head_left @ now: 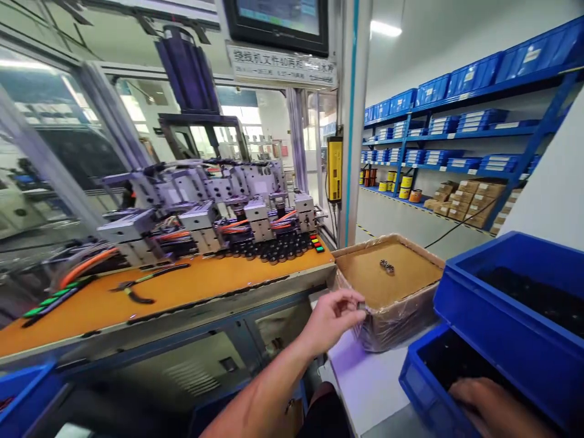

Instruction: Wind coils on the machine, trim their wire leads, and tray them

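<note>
Blue lower bin [423,392], long axis diagonal

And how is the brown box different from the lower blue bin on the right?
The brown box has clear plastic wrap; the lower blue bin shows none. A little shiny cluster lies on the brown box's cardboard; the lower blue bin looks dark inside, with the right hand in it. Both stand right of the orange worktop.
</note>
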`<state>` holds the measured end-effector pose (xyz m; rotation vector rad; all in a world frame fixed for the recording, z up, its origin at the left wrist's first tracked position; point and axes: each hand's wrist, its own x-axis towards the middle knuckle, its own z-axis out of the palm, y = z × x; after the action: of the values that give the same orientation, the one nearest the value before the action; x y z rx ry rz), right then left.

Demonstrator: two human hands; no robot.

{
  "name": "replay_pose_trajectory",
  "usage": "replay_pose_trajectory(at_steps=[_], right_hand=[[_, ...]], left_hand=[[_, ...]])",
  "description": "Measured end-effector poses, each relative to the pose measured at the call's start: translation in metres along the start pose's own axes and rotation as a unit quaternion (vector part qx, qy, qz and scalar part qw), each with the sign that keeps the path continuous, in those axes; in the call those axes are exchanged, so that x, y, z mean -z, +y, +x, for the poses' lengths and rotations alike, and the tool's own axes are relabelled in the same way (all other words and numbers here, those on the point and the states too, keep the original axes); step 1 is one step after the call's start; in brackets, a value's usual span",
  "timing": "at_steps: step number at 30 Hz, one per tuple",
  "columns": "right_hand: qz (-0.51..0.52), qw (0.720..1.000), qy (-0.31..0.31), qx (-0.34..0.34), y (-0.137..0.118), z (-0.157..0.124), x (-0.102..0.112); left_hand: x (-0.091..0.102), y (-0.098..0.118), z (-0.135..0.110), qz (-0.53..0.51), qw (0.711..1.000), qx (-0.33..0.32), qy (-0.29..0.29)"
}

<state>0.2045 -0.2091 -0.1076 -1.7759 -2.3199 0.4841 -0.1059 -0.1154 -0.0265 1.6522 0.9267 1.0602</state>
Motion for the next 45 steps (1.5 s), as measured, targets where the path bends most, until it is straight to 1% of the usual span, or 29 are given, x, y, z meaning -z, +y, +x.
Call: replay_pose_trajectory(at_steps=[2,4,6,8,10,12,14,16,19,21,23,26,30,33,36,39,45], right_hand=[[0.02,0.997,0.053,0.045,-0.001,0.002,0.007],[0.028,0.986,0.139,0.088,-0.015,0.005,0.022],[0.032,0.963,0.233,0.133,-0.041,0.006,0.039],[0.041,0.94,0.283,0.186,-0.079,0.007,0.052],[0.058,0.924,0.287,0.246,-0.119,0.005,0.058],[0.083,0.908,0.273,0.306,-0.155,0.002,0.055],[0.107,0.891,0.27,0.349,-0.18,-0.004,0.046],[0.112,0.88,0.28,0.368,-0.193,-0.013,0.035],[0.097,0.871,0.297,0.378,-0.197,-0.024,0.021],[0.095,0.867,0.301,0.385,-0.196,-0.027,0.017],[0.106,0.867,0.297,0.386,-0.194,-0.026,0.015],[0.118,0.87,0.287,0.383,-0.193,-0.025,0.013],[0.126,0.871,0.285,0.379,-0.193,-0.025,0.012],[0.132,0.872,0.282,0.377,-0.194,-0.026,0.013],[0.13,0.873,0.28,0.377,-0.194,-0.025,0.015],[0.135,0.871,0.277,0.382,-0.194,-0.025,0.014],[0.129,0.873,0.266,0.387,-0.192,-0.026,0.012]], left_hand=[[0.01,0.006,-0.05,-0.051,0.998,0.0,0.024],[0.017,0.014,-0.087,-0.104,0.994,0.002,0.043],[0.022,0.022,-0.114,-0.168,0.984,0.002,0.053],[0.026,0.031,-0.132,-0.21,0.976,-0.004,0.057],[0.027,0.037,-0.144,-0.206,0.977,-0.011,0.06],[0.025,0.04,-0.152,-0.191,0.98,-0.012,0.06],[0.022,0.039,-0.157,-0.193,0.98,-0.005,0.049],[0.016,0.035,-0.161,-0.208,0.978,-0.004,0.033],[0.008,0.029,-0.162,-0.245,0.969,-0.031,0.019],[0.004,0.026,-0.162,-0.266,0.962,-0.053,0.019],[0.001,0.023,-0.161,-0.272,0.96,-0.061,0.021],[0.0,0.02,-0.162,-0.254,0.965,-0.056,0.025],[0.0,0.017,-0.162,-0.243,0.969,-0.047,0.015],[0.0,0.017,-0.161,-0.275,0.961,-0.03,0.004],[-0.003,0.017,-0.159,-0.3,0.953,-0.036,0.004],[-0.005,0.016,-0.158,-0.306,0.951,-0.034,0.008],[-0.008,0.018,-0.16,-0.318,0.948,0.002,-0.001]])
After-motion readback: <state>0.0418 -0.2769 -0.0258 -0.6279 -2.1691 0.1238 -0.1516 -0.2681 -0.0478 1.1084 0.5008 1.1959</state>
